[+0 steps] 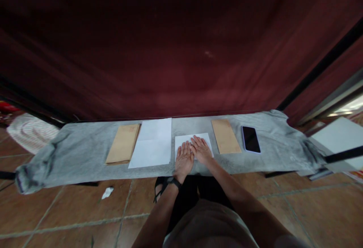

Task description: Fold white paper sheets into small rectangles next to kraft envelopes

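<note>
White paper (pixel 180 140) by the front edge of the worktop (pixel 279 142), left hand (pixel 185 160) and right hand (pixel 200 149) flat on it, grip clasping nothing: seemingly pressing; next likely calls for lifting palms.

A dark, watch-like band (pixel 174 182) circles the left wrist (pixel 179 175); the top (pixel 207 221) looks greyish; the trousers (pixel 181 210) are black.

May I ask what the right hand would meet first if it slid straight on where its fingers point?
Past the edge of the small white paper, the right hand seems free over the grey cloth; it would probably first meet the dark red backdrop, though depth is hard to judge.
</note>
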Available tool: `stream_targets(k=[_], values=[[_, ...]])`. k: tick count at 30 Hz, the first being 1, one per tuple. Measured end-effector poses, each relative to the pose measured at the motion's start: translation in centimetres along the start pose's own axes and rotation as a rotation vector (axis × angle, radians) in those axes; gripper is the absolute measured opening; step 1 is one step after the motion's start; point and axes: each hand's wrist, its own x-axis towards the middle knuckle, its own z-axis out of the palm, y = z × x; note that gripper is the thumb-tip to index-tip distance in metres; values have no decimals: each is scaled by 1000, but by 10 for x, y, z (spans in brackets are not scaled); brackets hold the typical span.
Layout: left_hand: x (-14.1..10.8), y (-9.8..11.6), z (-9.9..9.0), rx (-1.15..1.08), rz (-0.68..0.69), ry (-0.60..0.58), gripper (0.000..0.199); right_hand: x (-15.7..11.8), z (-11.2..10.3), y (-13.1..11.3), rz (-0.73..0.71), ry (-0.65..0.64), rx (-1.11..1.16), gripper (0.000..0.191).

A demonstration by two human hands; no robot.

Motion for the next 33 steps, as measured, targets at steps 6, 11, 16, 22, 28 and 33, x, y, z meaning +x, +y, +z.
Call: stream_targets(k=[6,11,16,22,28,33], values=[[1,2,-3,-39,-29,34,59,-16,0,19,118,62,-59,57],[-2,0,0,-38,-96,79,59,-35,-2,29,196,118,-102,60],[-8,-2,6,-9,-197,146,60,-49,-2,32,221,151,-108,62],[14,20,11,-50,-68,69,57,-49,0,30,231,154,-81,63],[55,25,9,-79,-18,25,57,-49,0,30,245,151,-107,61],[76,12,3,-88,0,8,57,-50,0,30,230,181,-121,60]])
